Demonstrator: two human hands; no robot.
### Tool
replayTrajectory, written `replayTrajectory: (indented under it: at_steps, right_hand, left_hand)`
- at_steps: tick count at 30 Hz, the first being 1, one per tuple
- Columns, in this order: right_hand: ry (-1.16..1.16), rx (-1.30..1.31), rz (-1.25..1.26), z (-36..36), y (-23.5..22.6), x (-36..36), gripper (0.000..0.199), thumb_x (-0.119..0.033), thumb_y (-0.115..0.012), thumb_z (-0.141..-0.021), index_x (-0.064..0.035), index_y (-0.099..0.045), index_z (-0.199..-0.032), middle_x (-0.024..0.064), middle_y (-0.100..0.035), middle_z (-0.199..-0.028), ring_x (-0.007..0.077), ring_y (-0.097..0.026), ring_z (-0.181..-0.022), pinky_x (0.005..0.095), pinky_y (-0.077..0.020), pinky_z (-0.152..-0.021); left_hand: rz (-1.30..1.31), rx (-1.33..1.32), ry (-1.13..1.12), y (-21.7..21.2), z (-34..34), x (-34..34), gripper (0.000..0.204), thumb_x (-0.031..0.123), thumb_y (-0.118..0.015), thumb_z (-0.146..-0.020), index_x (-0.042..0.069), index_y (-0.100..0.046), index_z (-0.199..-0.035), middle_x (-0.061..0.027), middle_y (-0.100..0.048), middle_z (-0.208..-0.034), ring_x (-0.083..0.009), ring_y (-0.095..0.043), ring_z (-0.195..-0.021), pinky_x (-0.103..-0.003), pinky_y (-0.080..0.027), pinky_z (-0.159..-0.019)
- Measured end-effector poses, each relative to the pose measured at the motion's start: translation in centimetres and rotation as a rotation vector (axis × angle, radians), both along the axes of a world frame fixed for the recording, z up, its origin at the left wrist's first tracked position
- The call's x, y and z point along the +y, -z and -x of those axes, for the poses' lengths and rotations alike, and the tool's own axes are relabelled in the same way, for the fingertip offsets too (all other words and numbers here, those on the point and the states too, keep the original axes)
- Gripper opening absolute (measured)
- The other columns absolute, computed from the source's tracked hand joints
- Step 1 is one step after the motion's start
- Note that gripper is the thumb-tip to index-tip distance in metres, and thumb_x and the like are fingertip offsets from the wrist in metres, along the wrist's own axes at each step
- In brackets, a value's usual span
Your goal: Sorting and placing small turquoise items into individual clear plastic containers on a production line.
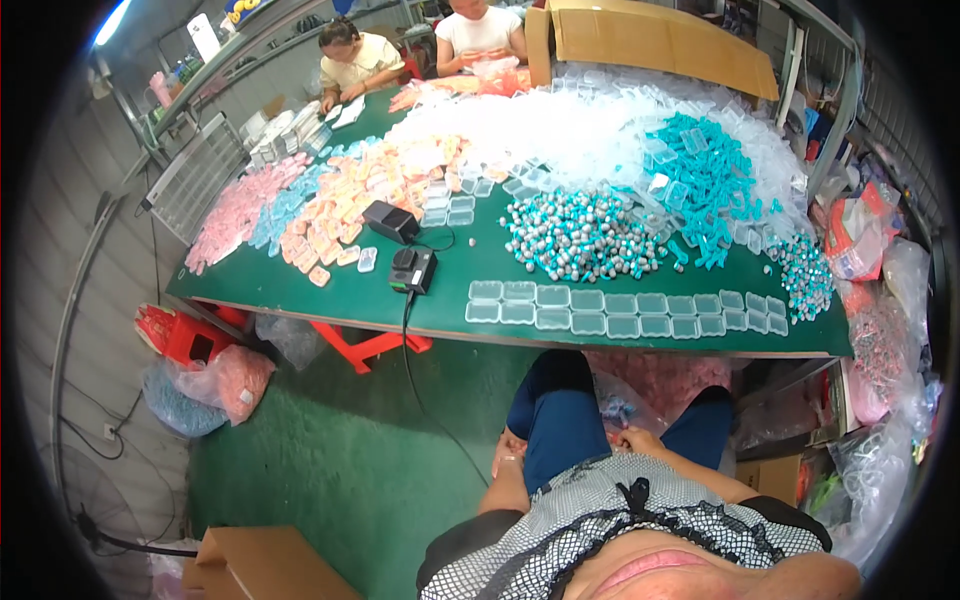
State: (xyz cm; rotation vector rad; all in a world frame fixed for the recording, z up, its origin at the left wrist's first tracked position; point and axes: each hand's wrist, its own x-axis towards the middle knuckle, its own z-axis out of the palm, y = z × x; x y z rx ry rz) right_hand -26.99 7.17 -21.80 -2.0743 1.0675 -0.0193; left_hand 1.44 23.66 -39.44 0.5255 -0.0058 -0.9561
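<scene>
My left hand (pixel 508 450) hangs low beside my left thigh, well below the table edge, its fingers partly hidden. Between my knees, my right hand (pixel 637 438) lies against the inside of my right thigh, and its fingers are too small to read. Nothing shows plainly in either hand. Above my lap, open clear plastic cases (pixel 605 325) stand in two long rows along the table's near edge. Behind them lies a heap of small grey-and-teal pieces (pixel 580 235). Slim teal plastic parts (pixel 700 185) are piled to its right.
The green table (pixel 450 310) also bears clear cases (pixel 540 125), peach cases (pixel 345 195), blue ones (pixel 290 205), pink ones (pixel 235 215) and two black devices (pixel 411 268). Two people (pixel 360 65) sit across. A red stool (pixel 365 348) and filled bags (pixel 240 380) stand below.
</scene>
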Motion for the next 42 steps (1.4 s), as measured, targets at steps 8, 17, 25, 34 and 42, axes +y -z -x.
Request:
replayTrajectory:
  at_steps: [8, 17, 25, 34, 42]
  right_hand:
    - [0.010, 0.000, 0.021, -0.2, 0.9, -0.1, 0.017, -0.020, -0.065, -0.078, -0.0097, -0.065, -0.092, 0.0131, -0.062, -0.088, 0.0288, -0.064, -0.084, 0.0380, -0.0491, -0.070]
    - [-0.033, -0.010, 0.035, -0.1, 0.7, -0.7, 0.022, -0.021, -0.067, -0.078, -0.0087, -0.065, -0.097, 0.0133, -0.062, -0.088, 0.0291, -0.063, -0.083, 0.0383, -0.0491, -0.070]
    - [-0.024, 0.026, 0.045, -0.4, -0.1, -0.2, 0.024, -0.024, -0.067, -0.078, -0.0096, -0.065, -0.097, 0.0126, -0.062, -0.087, 0.0279, -0.063, -0.083, 0.0387, -0.0491, -0.071]
    - [-0.023, -0.012, 0.040, -0.1, 1.2, -0.1, 0.023, -0.024, -0.070, -0.078, -0.0055, -0.066, -0.092, 0.0112, -0.061, -0.082, 0.0240, -0.063, -0.076, 0.0347, -0.0500, -0.066]
    - [-0.032, 0.042, 0.025, -0.2, 0.4, -0.2, 0.026, -0.031, -0.068, -0.079, -0.0110, -0.064, -0.096, 0.0133, -0.062, -0.091, 0.0311, -0.062, -0.088, 0.0409, -0.0492, -0.074]
  left_hand:
    - [-0.038, 0.006, -0.022, 0.3, 1.0, 1.0, 0.018, 0.017, -0.057, -0.081, 0.005, -0.062, -0.068, -0.0054, -0.047, -0.051, -0.0193, -0.044, -0.042, -0.032, -0.035, -0.040]
    - [-0.091, 0.010, -0.031, -0.1, 2.1, 2.2, 0.017, 0.016, -0.057, -0.081, 0.004, -0.062, -0.069, -0.0052, -0.047, -0.052, -0.0188, -0.045, -0.043, -0.031, -0.035, -0.041]
    - [-0.102, -0.007, -0.032, -0.5, 1.3, 0.2, 0.017, 0.015, -0.057, -0.081, 0.004, -0.062, -0.069, -0.0049, -0.048, -0.053, -0.0184, -0.045, -0.044, -0.031, -0.035, -0.041]
    - [-0.133, -0.007, -0.055, -0.7, 1.5, -0.6, 0.016, 0.014, -0.057, -0.081, 0.004, -0.062, -0.069, -0.0047, -0.048, -0.053, -0.0180, -0.045, -0.044, -0.030, -0.035, -0.042]
    - [-0.178, -0.014, -0.075, -1.2, 0.8, -1.2, 0.015, 0.014, -0.057, -0.081, 0.004, -0.062, -0.070, -0.0045, -0.048, -0.054, -0.0176, -0.045, -0.045, -0.030, -0.035, -0.042]
